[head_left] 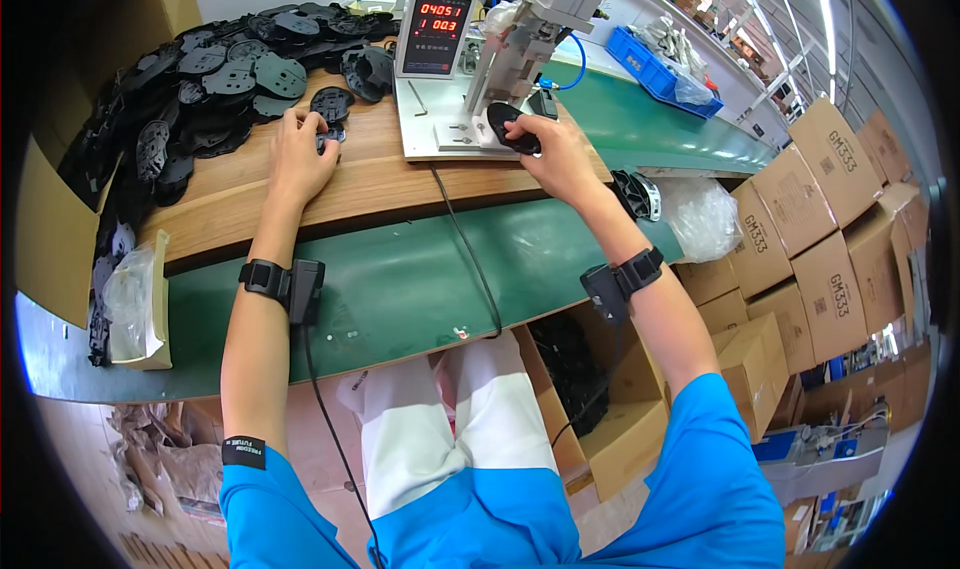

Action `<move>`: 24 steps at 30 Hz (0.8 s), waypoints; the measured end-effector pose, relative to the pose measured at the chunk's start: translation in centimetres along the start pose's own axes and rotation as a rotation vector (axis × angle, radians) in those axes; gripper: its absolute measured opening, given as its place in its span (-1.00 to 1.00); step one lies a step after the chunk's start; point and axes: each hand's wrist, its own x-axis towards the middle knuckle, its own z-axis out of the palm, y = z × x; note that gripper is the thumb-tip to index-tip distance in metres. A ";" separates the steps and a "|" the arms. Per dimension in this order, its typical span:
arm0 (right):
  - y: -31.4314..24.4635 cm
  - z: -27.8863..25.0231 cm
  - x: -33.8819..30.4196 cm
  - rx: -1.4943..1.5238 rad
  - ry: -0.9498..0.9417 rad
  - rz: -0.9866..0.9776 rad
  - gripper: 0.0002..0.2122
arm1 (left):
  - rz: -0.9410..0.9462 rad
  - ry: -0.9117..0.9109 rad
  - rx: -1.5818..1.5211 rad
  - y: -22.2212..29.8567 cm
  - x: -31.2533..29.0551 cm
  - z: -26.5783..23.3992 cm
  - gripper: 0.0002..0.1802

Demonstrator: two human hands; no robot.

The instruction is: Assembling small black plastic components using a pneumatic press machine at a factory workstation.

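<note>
My right hand (560, 159) grips a black oval plastic shell (506, 127), shaped like a computer mouse base, at the foot of a bench press (510, 59). The shell is tilted over the right side of the white press plate (425, 134). On the wooden board, my left hand (300, 157) has its fingers curled onto a black plastic shell (332, 105) of similar shape; the fingertips partly hide its near end. A large heap of dark shells (220, 79) lies just beyond and left of that hand.
A counter box with a red display (436, 29) stands beside the press. A small hex key (417, 97) lies on the plate. A black cable (465, 244) crosses the green bench (400, 289). Cartons (790, 209) are stacked at right; an open carton (625, 439) sits below the bench.
</note>
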 end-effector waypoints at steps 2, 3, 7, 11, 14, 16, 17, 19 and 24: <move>-0.5 0.8 -0.4 -0.073 0.051 0.010 -0.68 | -0.035 -0.039 0.013 0.2 0.1 -0.3 -0.74; -0.6 1.0 -0.4 -0.075 0.051 0.011 -0.68 | -0.033 -0.039 0.011 0.2 0.1 -0.2 -0.74; -1.5 0.8 -0.1 -0.158 0.006 0.049 -0.67 | 0.072 -0.045 0.010 -0.7 -0.1 -0.2 -0.74; -1.5 0.9 -0.2 -0.215 -0.032 0.063 -0.65 | 0.101 -0.087 -0.008 -0.4 -0.3 -0.2 -0.70; -1.5 1.1 -0.1 -0.176 0.015 0.018 -0.74 | 0.109 -0.128 -0.047 -0.5 -0.1 -0.3 -0.68; -1.6 1.1 -0.2 -0.168 0.017 0.017 -0.74 | 0.133 -0.116 -0.051 -0.4 -0.2 -0.5 -0.67; -1.7 1.1 -0.2 -0.161 0.019 0.022 -0.74 | 0.160 -0.107 -0.057 -0.2 -0.2 -0.6 -0.67; -1.7 1.0 -0.1 -0.152 0.016 0.031 -0.73 | 0.122 -0.146 -0.066 0.3 -0.1 -1.0 -0.67; -1.7 1.5 0.0 -0.125 0.016 0.035 -0.73 | 0.149 -0.125 -0.072 0.0 -0.3 -0.9 -0.69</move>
